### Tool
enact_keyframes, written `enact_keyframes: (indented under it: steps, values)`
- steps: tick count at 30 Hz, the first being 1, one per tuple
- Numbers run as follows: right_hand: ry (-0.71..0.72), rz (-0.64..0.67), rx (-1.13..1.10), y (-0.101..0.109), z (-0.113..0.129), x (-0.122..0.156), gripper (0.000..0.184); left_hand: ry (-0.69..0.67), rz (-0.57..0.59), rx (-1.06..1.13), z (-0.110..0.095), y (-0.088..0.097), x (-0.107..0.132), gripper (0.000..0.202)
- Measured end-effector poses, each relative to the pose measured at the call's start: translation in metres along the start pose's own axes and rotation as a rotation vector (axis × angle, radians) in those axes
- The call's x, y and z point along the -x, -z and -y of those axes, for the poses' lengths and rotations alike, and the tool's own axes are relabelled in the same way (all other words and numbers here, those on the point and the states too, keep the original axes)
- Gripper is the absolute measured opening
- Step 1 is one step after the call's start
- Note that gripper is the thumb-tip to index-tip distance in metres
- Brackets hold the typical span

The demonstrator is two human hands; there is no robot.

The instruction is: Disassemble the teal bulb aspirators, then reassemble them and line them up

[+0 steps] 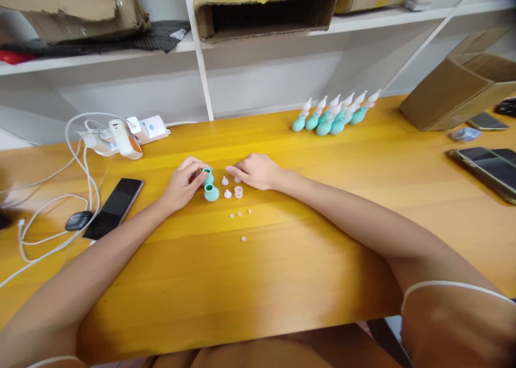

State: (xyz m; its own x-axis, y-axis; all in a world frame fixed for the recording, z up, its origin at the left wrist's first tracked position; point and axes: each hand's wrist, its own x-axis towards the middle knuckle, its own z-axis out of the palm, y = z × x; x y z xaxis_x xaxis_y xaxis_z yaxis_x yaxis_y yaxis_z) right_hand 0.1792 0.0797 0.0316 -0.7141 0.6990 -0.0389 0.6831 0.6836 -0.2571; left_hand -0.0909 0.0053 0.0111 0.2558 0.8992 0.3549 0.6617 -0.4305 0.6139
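Note:
My left hand (pixel 183 184) is closed round a small teal rubber bulb (pixel 207 175) on the yellow table (pixel 282 260). A second teal bulb (pixel 211 193) stands just in front of it, apart from my fingers. My right hand (pixel 255 171) rests knuckles up, its fingertips pinched together over a small white nozzle piece (pixel 237 180). Several more white nozzle parts (pixel 238 192) and tiny caps (pixel 239 214) lie between and in front of my hands. At the back right stands a row of several assembled teal bulbs with white tips (pixel 334 115).
A black phone (pixel 115 207) and a dark mouse (pixel 78 220) lie to the left, with white cables and a power strip (pixel 129 134) behind. Cardboard box (pixel 459 86) and more phones (pixel 484 164) sit on the right. Shelves with boxes stand behind.

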Motion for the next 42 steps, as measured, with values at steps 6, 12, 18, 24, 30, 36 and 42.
enact_keyframes:
  steps: [6, 12, 18, 24, 30, 36, 42]
  values:
    - [-0.016, -0.025, -0.005, -0.006, -0.002, -0.001, 0.069, -0.005, 0.017, 0.018, -0.003, 0.002, 0.000, 0.032]
    - [0.012, -0.005, -0.045, -0.005, -0.001, -0.001, 0.069, -0.016, 0.022, 0.025, -0.001, 0.002, -0.001, 0.035]
    - [-0.029, -0.185, 0.014, 0.034, -0.021, 0.000, 0.065, -0.015, -0.005, 0.027, 0.001, 0.001, -0.002, 0.032]
    - [-0.245, -0.646, 0.060, 0.087, -0.109, 0.015, 0.037, -0.025, -0.022, -0.006, -0.002, 0.003, -0.001, 0.033]
    - [-0.357, -0.700, -0.030, 0.099, -0.193, 0.022, 0.028, -0.023, -0.054, -0.007, -0.001, 0.004, 0.000, 0.034]
    - [-0.318, -0.714, -0.076, 0.091, -0.204, 0.017, 0.022, 0.019, -0.088, 0.016, -0.004, 0.004, 0.000, 0.034]
    - [-0.342, -0.687, -0.063, 0.092, -0.187, 0.025, 0.023, 0.044, -0.162, 0.047, 0.001, 0.003, 0.002, 0.030]
